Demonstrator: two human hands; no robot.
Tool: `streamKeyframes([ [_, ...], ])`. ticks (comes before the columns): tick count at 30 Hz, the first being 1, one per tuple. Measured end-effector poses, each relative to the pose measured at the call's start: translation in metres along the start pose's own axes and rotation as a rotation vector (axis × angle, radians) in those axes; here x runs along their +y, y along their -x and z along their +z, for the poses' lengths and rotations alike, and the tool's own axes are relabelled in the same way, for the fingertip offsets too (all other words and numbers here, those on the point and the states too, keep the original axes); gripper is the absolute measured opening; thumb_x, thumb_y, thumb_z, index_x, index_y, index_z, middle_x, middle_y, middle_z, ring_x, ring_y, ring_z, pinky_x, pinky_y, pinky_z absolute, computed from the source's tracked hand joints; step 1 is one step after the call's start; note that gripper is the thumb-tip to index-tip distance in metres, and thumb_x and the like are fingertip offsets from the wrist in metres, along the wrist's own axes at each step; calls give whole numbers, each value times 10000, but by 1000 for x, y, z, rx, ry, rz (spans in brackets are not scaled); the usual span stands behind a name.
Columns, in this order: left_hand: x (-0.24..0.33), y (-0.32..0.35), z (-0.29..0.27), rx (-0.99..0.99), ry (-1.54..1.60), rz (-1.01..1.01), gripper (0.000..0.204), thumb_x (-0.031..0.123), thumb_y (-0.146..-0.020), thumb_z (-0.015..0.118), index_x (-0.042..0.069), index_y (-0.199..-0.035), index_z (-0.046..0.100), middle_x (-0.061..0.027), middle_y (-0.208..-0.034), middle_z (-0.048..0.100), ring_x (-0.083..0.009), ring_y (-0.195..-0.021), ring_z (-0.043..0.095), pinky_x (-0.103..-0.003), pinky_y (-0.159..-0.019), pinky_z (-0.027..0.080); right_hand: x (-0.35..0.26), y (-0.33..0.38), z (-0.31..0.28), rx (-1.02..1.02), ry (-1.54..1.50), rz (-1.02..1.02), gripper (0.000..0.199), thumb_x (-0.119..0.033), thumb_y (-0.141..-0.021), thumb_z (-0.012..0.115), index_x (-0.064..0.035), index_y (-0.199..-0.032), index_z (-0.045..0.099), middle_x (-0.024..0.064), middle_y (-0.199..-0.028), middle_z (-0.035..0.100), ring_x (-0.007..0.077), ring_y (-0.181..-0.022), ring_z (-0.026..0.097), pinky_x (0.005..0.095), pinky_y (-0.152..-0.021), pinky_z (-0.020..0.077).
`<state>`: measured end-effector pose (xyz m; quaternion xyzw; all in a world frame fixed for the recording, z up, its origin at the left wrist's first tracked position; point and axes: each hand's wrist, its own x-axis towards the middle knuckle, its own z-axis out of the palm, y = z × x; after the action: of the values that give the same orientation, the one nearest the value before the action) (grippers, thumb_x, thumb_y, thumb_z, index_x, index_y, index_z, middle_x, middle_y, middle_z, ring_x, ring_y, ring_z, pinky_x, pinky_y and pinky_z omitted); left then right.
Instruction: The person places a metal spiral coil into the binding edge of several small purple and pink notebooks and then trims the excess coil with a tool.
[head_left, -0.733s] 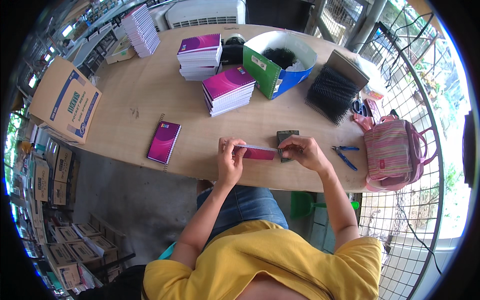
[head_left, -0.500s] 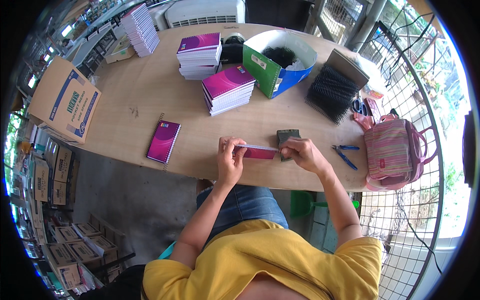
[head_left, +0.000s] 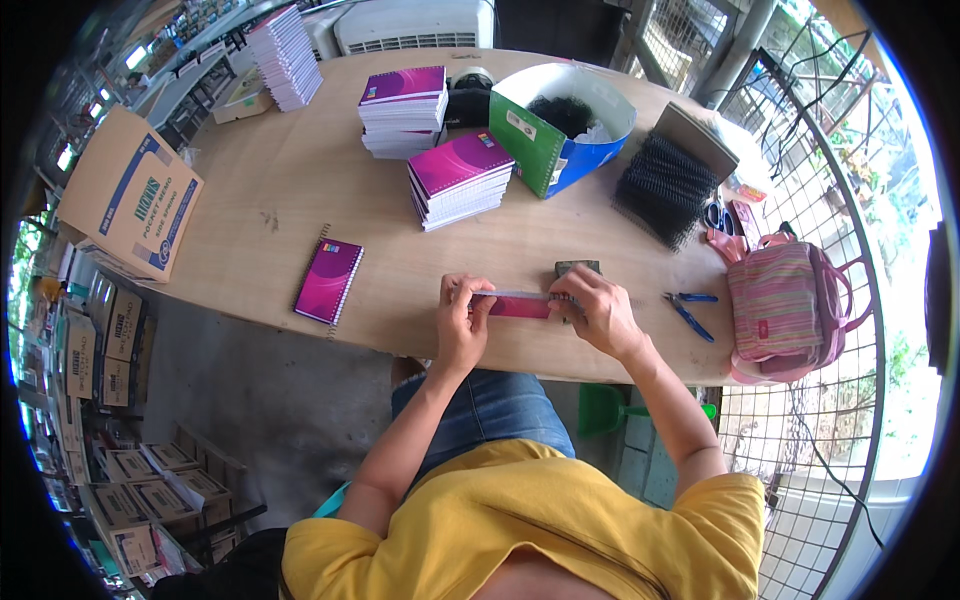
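Observation:
A thin magenta notebook (head_left: 520, 305) is held edge-up on the wooden table (head_left: 250, 210) near its front edge. My left hand (head_left: 463, 325) grips its left end and my right hand (head_left: 598, 312) grips its right end, fingers curled over the top edge. A small dark block (head_left: 577, 268) lies just behind my right hand. A finished magenta spiral notebook (head_left: 328, 281) lies flat to the left.
Two stacks of magenta notebooks (head_left: 460, 178) (head_left: 403, 110) stand mid-table beside a blue-green bin (head_left: 560, 130). Black spiral coils (head_left: 665, 190), blue-handled pliers (head_left: 688, 312) and a striped pink bag (head_left: 785, 310) lie right. A cardboard box (head_left: 130, 195) sits left, a white stack (head_left: 285, 55) at the back.
My hands have stayed on the notebook's two ends; the right hand's fingers have shifted slightly along its top edge. Nothing else on the table has moved.

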<state>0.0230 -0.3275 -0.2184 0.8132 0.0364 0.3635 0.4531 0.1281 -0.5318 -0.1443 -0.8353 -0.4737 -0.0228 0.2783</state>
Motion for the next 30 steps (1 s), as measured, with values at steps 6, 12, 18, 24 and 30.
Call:
streamKeyframes([
  [6, 5, 1, -1, -4, 10, -20, 127, 95, -933, 675, 44, -1015, 592, -120, -1001, 543, -278, -947, 571, -371, -783, 490, -9, -1, 2, 83, 78, -21, 172, -182, -840, 734, -102, -969, 654, 59, -978, 645, 304, -947, 624, 435, -750, 529],
  [12, 1, 3, -5, -39, 82, -46, 122, 88, -946, 655, 41, -1033, 584, -115, -1023, 511, -274, -980, 536, -369, -816, 479, 24, -11, -16, 15, -112, -76, 202, -186, -848, 733, -105, -1031, 713, 93, -1132, 674, 323, -1093, 608, 439, -942, 487],
  [18, 7, -8, -4, -15, -66, 196, 530, 380, -807, 822, 38, -1088, 530, -105, -975, 529, -295, -964, 477, -432, -772, 475, 75, -7, -28, -409, 175, -245, 619, -255, -778, 806, -131, -1356, 624, 229, -1409, 528, 383, -1285, 502, 453, -1090, 412],
  [24, 0, -8, 11, -20, -77, 95, 673, 459, -673, 887, 49, -1030, 490, -96, -944, 484, -288, -938, 460, -450, -808, 438, 76, -1, -44, -318, -827, 271, 680, -557, -965, 545, 46, -1266, 642, 191, -1203, 682, 267, -1116, 629, 415, -964, 468],
  [30, 0, -9, 10, -51, -102, 110, 680, 450, -671, 893, 40, -1027, 483, -100, -942, 465, -289, -932, 460, -438, -809, 442, 70, -15, -27, -406, -832, 223, 602, -503, -921, 621, 45, -1155, 706, 158, -1132, 670, 298, -1083, 621, 395, -975, 449],
])
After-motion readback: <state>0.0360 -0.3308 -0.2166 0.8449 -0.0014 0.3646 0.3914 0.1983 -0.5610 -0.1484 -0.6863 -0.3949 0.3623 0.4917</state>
